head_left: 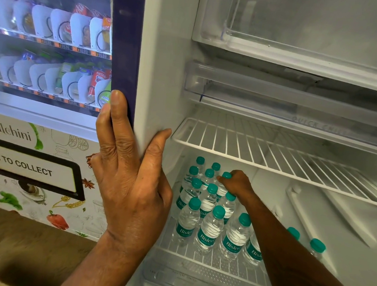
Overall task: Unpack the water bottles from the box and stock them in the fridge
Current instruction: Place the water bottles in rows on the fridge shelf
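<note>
The fridge [162,76] stands open. Several small clear water bottles [209,229] with teal caps and teal labels stand in rows on its lower wire shelf [199,260], at the left. My right hand [239,185] reaches in over them. Its fingers are curled round the cap of a bottle [221,189] in the third column, near the back. Two more bottles [317,247] stand to the right of my forearm, partly hidden by it. My left hand [128,183] holds the front edge of the fridge's left wall, thumb inside and fingers outside. No box is in view.
An upper wire shelf [270,151] hangs bare above the bottles, with a clear chiller tray [273,97] over it. A ribbed crisper cover [187,278] lies below the bottle shelf. A snack vending machine [46,48] stands right beside the fridge on the left.
</note>
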